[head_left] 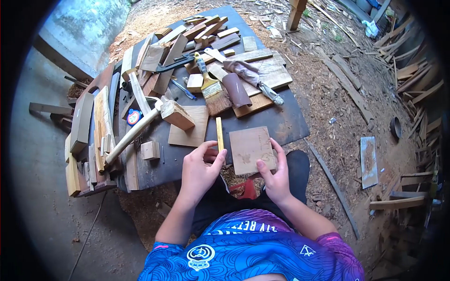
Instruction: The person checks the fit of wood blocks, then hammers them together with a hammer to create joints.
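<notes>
My left hand (pixel 200 169) pinches a thin yellow strip of wood (pixel 219 133) upright between thumb and fingers. My right hand (pixel 276 180) grips a square wooden board (pixel 251 150) by its right side, thumb on the face turned towards me. Strip and board are held side by side at the table's near edge, with a small gap between them. Just beyond my left hand, a flat wooden square (pixel 190 133) lies under the head of a wooden mallet (pixel 177 114). A wide paintbrush (pixel 217 96) and a curled brown sheet (pixel 236 90), perhaps sandpaper, lie farther back.
On the dark table (pixel 286 122) are a tape measure (pixel 134 117), a small wood block (pixel 150 150), a blue pen (pixel 183 89), a dark clamp (pixel 176 62) and piled offcuts (pixel 206 30). Wood scraps (pixel 417 89) line the right side. A long strip (pixel 333 185) lies on the ground.
</notes>
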